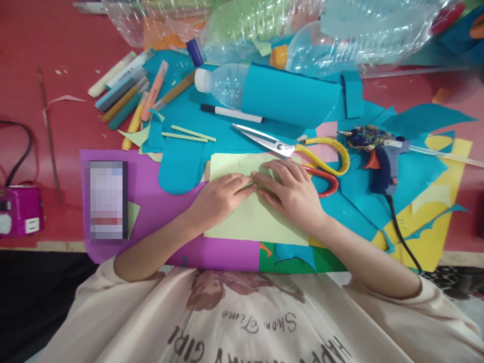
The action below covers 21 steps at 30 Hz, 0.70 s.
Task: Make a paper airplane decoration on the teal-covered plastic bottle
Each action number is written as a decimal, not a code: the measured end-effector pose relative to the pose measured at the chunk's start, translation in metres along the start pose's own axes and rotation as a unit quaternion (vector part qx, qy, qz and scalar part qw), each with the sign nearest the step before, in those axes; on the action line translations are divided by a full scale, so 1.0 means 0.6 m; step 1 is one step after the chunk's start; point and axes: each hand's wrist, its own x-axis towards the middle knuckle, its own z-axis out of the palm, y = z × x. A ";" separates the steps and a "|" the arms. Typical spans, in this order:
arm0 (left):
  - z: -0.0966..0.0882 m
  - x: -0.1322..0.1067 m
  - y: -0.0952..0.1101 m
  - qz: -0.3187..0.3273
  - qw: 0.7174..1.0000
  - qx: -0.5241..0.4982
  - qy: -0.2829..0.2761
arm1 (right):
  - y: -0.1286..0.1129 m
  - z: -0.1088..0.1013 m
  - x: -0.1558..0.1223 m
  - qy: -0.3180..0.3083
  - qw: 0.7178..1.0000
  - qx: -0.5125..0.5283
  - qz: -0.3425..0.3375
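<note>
A pale yellow-green sheet of paper (242,222) lies in front of me. On its left part rests my left hand (223,194), palm down with the fingers stretched out to the right. My right hand (293,194) lies on the same sheet with its fingers spread. The fingertips of both hands almost meet near the middle of the paper. Just beyond my right hand are scissors (282,146) with yellow and red handles, partly covered by its fingers. Whatever is under the palms is hidden.
A bottle wrapped in blue paper (291,96) lies beyond the scissors, near a marker (232,113). To the right is a glue gun (385,164) with its cord. Several felt pens (123,96) and a phone (108,199) are at left. Clear bottles (340,45) line the back.
</note>
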 end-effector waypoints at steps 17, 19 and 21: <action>0.004 -0.001 -0.006 -0.027 0.997 -0.066 0.013 | 0.001 0.001 -0.001 -0.004 1.000 0.013 0.004; 0.004 -0.001 -0.005 -0.029 0.998 -0.059 0.012 | 0.000 0.002 -0.001 -0.001 1.000 0.008 0.005; 0.005 -0.002 -0.004 -0.030 0.998 -0.050 0.012 | -0.002 0.003 -0.001 0.001 1.000 0.005 0.013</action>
